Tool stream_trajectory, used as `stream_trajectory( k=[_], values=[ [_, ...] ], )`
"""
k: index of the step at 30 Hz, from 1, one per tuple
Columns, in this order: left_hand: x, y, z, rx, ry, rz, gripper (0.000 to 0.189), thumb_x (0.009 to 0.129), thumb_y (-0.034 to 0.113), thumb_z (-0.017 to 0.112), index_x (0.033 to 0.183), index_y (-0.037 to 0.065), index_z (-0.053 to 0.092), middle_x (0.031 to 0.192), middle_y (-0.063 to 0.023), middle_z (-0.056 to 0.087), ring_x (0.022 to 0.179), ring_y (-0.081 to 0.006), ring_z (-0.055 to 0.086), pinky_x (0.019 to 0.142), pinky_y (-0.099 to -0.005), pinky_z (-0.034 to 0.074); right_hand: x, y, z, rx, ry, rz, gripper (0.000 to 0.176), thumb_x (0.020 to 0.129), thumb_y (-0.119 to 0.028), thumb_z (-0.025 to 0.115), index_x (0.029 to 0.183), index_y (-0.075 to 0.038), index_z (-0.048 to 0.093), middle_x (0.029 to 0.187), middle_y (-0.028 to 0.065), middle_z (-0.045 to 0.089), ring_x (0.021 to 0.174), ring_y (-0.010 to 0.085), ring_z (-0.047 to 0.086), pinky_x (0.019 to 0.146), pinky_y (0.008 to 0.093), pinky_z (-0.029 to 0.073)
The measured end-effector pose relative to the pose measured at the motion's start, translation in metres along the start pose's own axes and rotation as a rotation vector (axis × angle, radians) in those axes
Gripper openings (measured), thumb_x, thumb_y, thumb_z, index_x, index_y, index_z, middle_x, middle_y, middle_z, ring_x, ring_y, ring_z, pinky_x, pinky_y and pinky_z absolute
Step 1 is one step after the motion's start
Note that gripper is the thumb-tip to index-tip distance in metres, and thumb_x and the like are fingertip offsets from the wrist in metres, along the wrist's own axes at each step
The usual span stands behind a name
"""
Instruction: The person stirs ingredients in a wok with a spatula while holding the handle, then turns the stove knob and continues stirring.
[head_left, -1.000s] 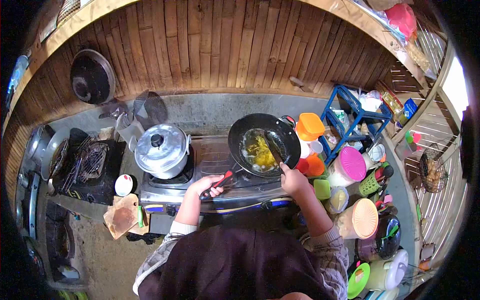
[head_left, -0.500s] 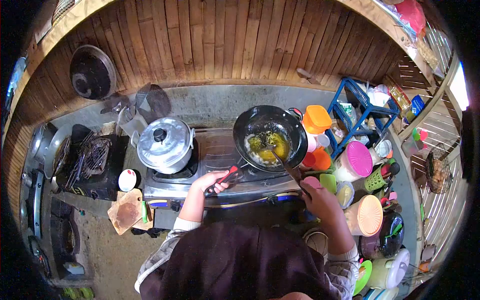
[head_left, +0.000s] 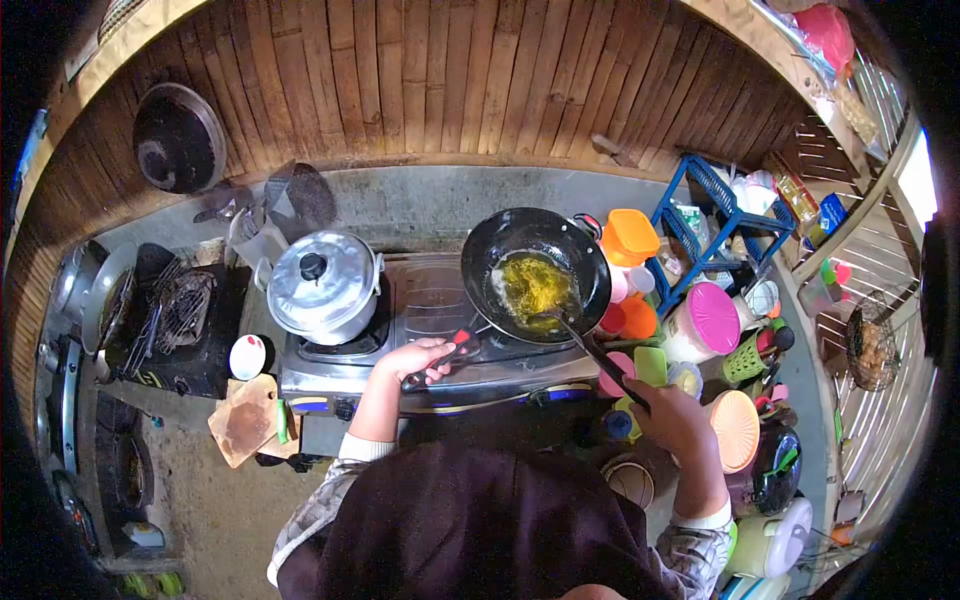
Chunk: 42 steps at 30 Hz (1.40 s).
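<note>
A black wok (head_left: 482, 250) sits on the right side of the stove, with bubbling yellow food (head_left: 537, 288) in its bottom. My left hand (head_left: 412, 362) is closed around the wok's red and black handle (head_left: 459, 341), at the near left of the pan. In my right hand (head_left: 675, 418) is the dark handle of a spatula (head_left: 598, 356). The spatula slants down into the wok, and its tip touches the near right edge of the food, partly hidden there.
A lidded aluminium pot (head_left: 322, 285) stands on the stove's (head_left: 430, 300) left side. Plastic tubs, including a pink-lidded one (head_left: 707, 318), and a blue rack (head_left: 722, 215) crowd the right. A cutting board (head_left: 243, 425) with a green-handled knife (head_left: 282, 421) lies at the left.
My right hand has moved right and slightly down, drawing the spatula tip toward the wok's near right side. The yellow food looks more spread together. My left hand keeps its grip.
</note>
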<state>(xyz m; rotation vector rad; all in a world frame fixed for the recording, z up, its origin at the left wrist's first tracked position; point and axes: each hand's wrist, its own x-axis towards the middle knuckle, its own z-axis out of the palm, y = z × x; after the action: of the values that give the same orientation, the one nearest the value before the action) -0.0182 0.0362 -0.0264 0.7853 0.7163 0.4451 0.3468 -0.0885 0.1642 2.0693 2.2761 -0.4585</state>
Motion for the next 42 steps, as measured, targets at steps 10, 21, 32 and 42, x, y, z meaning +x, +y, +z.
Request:
stream_trajectory(
  k=[10,21,32,42],
  values=[
    [-0.011,0.009,0.039,0.823,0.352,0.215,0.078,0.082,0.020,0.062,0.143,0.020,0.014,0.068,-0.0044,0.057,0.045,-0.0103,0.048,0.042,-0.0256,0.041,0.042,0.003,0.025,-0.017,0.121,-0.144,0.035,0.086,-0.025,0.052,0.120,-0.019,0.051,0.086,0.0205,0.062,0.075,0.0399,0.061,0.065,0.0489,0.050],
    [-0.003,0.010,0.043,0.993,0.418,0.077,0.077,0.082,0.012,0.056,0.142,0.018,0.009,0.074,-0.0140,0.059,0.047,-0.0171,0.053,0.047,-0.0323,0.045,0.076,0.004,0.042,0.042,0.201,-0.139,0.039,0.081,-0.022,0.055,0.118,-0.012,0.054,0.071,0.0224,0.060,0.066,0.0400,0.059,0.062,0.0487,0.046],
    [-0.013,0.022,0.055,0.946,0.386,0.021,0.084,0.080,0.011,0.056,0.144,0.026,0.004,0.066,-0.0109,0.058,0.047,-0.0166,0.050,0.048,-0.0308,0.044,0.061,0.004,0.026,0.105,0.166,-0.138,0.040,0.080,-0.020,0.056,0.119,-0.014,0.054,0.078,0.0239,0.061,0.072,0.0411,0.059,0.066,0.0495,0.046],
    [-0.006,0.016,0.044,0.869,0.352,0.042,0.081,0.078,0.006,0.054,0.143,0.026,0.010,0.067,-0.0088,0.058,0.047,-0.0148,0.050,0.045,-0.0293,0.042,0.041,-0.002,-0.001,-0.041,0.048,-0.025,0.034,0.085,-0.029,0.051,0.116,-0.016,0.054,0.087,0.0196,0.063,0.076,0.0389,0.061,0.067,0.0498,0.049]
  ],
)
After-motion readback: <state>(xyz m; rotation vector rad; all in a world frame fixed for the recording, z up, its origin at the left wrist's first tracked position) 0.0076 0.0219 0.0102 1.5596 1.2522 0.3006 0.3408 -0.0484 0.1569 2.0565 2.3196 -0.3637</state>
